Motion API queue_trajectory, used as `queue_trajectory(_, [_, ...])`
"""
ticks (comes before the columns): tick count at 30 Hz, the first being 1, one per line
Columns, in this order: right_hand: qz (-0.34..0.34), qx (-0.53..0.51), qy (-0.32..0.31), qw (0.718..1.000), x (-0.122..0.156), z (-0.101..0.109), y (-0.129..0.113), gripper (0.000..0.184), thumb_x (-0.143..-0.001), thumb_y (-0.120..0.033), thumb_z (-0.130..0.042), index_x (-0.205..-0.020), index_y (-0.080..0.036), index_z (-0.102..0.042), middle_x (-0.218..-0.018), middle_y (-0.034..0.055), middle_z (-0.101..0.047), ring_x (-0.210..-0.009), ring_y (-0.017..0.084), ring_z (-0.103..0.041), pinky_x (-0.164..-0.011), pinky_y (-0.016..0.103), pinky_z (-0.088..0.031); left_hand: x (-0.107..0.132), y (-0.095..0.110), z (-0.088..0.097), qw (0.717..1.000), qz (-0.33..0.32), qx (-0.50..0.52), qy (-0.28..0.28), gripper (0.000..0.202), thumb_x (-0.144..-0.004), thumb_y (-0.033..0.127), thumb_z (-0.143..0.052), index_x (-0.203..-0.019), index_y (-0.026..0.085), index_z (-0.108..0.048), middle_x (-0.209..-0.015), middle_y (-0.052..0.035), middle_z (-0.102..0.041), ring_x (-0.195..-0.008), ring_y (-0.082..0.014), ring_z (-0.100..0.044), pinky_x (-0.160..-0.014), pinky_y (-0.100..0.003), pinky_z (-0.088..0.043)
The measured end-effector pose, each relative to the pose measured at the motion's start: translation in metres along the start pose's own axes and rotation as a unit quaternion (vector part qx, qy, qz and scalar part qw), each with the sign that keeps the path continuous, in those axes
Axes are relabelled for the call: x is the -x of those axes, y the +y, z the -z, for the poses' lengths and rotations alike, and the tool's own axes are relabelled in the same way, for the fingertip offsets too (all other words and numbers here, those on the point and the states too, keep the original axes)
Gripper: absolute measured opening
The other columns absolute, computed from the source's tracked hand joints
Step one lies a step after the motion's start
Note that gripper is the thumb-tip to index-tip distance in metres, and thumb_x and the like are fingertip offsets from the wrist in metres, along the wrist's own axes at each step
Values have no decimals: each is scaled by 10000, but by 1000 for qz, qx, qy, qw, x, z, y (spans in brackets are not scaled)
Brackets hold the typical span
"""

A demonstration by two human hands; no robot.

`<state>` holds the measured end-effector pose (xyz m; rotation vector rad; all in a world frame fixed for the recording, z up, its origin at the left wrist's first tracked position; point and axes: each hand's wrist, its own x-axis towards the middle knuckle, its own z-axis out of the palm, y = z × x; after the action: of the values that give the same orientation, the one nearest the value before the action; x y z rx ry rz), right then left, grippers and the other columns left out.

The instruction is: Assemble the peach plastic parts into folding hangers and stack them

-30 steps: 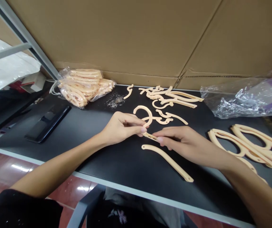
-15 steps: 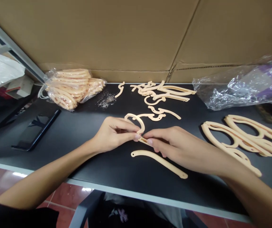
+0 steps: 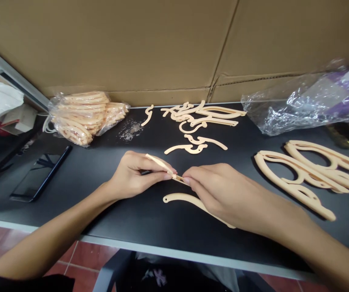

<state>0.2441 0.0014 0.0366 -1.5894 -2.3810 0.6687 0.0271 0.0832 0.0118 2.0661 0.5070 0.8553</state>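
Swung edge-on since before, the hook [image 3: 159, 163] sits above the desk [image 3: 126, 227], pinched by the left hand [image 3: 134, 174], while the right hand [image 3: 215, 186] grips the bar [image 3: 179, 179] — over-twisting could crack either.

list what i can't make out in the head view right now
All in the head view:
Held cream piece: partly covered by the left hand and right hand.
Curved strip: right end partly behind the right hand.
Clear bag: cut off by the right edge.
Pale crumbs: too small to identify.
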Motion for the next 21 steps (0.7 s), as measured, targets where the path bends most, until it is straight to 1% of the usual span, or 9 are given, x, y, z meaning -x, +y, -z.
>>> queue_trajectory(3, [-6,30,-29,999,-1,0,-4,202,-933,-122,-456,-838,-166,-629,-716,26,-653,-566,132,-555,-545,282,-303,-1,0,1,1000,-11,-2,-12,148,-784,64,-766,-861,183,-809,-873,-60,-798,-787,-182,-763,-756,-254,-628])
queue_trajectory(9, [9,109,-28,994,-3,-4,-3,182,-926,-112,-448,-883,-155,-620,-710,45,-652,-553,159,-530,-547,318,-211,-3,3,-1,1000,-19,-17,-10,132,-801,70,-752,-868,171,-805,-866,-77,-786,-779,-169,-741,-704,-244,-613])
queue_trajectory(14, [11,93,-42,995,-2,-5,-3,164,-898,-75,-472,-873,-157,-613,-756,46,-665,-598,156,-543,-571,313,-231,-3,4,1,999,-23,-2,-33,160,-798,44,-744,-876,171,-805,-837,-73,-790,-767,-174,-743,-710,-250,-615])
queue_trajectory(21, [9,74,-58,996,-3,-4,-6,159,-893,-76,-478,-823,-160,-594,-685,23,-619,-545,129,-478,-552,305,-216,-4,6,3,997,-4,12,-79,163,-797,46,-745,-894,163,-805,-836,-75,-783,-723,-160,-735,-670,-233,-607])
